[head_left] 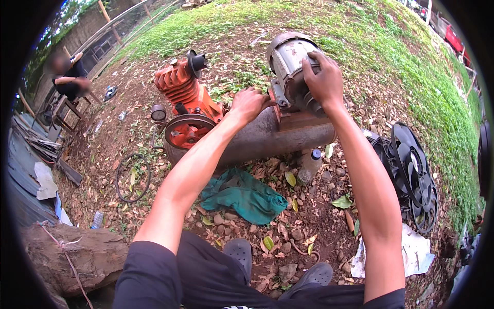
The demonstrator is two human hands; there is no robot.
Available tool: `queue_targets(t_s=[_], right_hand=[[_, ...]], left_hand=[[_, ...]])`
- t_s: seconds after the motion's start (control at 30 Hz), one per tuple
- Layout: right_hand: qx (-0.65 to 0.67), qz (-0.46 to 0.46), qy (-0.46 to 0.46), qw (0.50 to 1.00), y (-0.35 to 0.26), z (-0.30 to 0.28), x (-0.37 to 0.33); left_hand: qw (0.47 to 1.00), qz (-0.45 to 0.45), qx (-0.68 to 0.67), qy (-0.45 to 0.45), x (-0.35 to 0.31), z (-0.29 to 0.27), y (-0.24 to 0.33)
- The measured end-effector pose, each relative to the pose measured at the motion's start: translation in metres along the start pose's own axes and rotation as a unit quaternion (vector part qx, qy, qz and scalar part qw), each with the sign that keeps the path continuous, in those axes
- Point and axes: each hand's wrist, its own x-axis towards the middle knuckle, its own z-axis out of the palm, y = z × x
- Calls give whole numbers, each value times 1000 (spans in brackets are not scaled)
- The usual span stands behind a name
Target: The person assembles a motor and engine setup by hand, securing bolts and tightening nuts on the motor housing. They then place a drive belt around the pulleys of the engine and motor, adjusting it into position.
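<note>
- The motor (289, 57), a grey metal drum, sits over the bracket (296, 118) near the right end of the tank (242, 141), ahead of the person and right of the middle.
- Its long axis runs away from the person, leaning a little left: the broad capped end is farther off, and the end with the dark pulley (314, 105) points back toward the person and slightly right.
- Of the two, the right hand (325, 80) is nearer: it lies on the motor's right side, half open, with its fingers bent over the casing. Whether it grips or only steadies cannot be told.
- The left hand (250, 105) is left of the motor's foot, fingers loosely curled, the tips reaching toward the bracket's left edge; whether they have hold of anything cannot be told.
- The tank lies lengthwise across the person's front, crosswise to the motor.
- On the tank's left end stands the orange pump (177, 85), its spoked wheel (189, 132) on the near side.
- On the ground nearer the person are a green cloth (247, 198) and, right of it, a clear bottle (310, 167).
- Farther right are black fans (413, 162); to the left lies a thin black loop (119, 180).
</note>
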Motion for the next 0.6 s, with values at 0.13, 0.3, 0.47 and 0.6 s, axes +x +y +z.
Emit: queue_targets(t_s=[0.13, 0.3, 0.47, 0.6], right_hand=[[-3, 1, 12, 1000, 1, -2, -2], [-25, 2, 23, 999, -3, -3, -4], [-26, 3, 31, 999, -4, 0, -4], [-10, 13, 26, 1000, -7, 0, -5]], left_hand=[[997, -59, 10, -46, -20, -12, 14], [989, -112, -74, -55, -43, -22, 35], [980, -173, -64, -68, -27, -26, 70], [973, -206, -55, -91, -23, -20, 80]])
